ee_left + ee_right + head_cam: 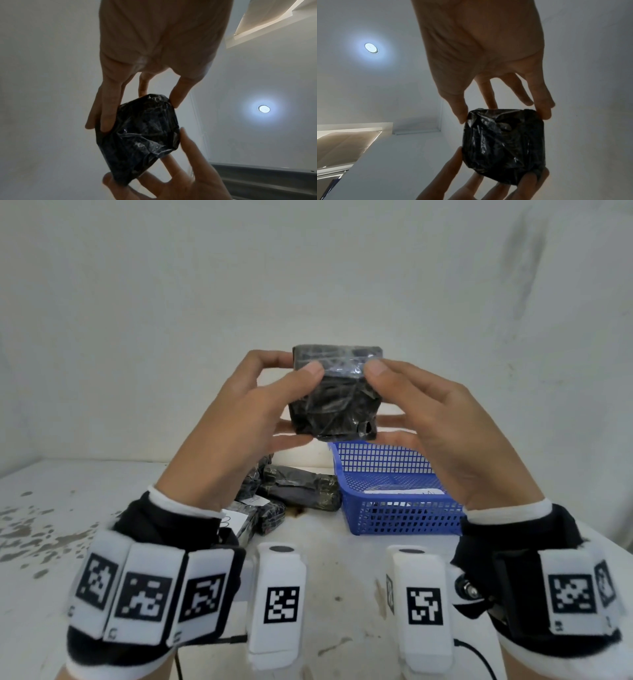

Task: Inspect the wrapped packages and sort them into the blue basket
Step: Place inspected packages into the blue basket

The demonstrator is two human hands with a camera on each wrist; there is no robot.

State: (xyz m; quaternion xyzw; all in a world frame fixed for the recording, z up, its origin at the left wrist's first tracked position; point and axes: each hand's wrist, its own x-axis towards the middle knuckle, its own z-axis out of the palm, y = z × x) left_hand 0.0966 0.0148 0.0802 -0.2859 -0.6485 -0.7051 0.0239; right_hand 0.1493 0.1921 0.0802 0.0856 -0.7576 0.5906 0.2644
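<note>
Head view evenly bright; wrist views dim (glaring ceiling lamp (264,109)).

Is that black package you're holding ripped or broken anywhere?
Yes. The black plastic-wrapped package, pinched between left hand and right hand, seems to have a small hole near its lower right corner.

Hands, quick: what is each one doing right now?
Left hand: holding the black wrapped package by its left side.
Right hand: holding the same package by its right side.
</note>
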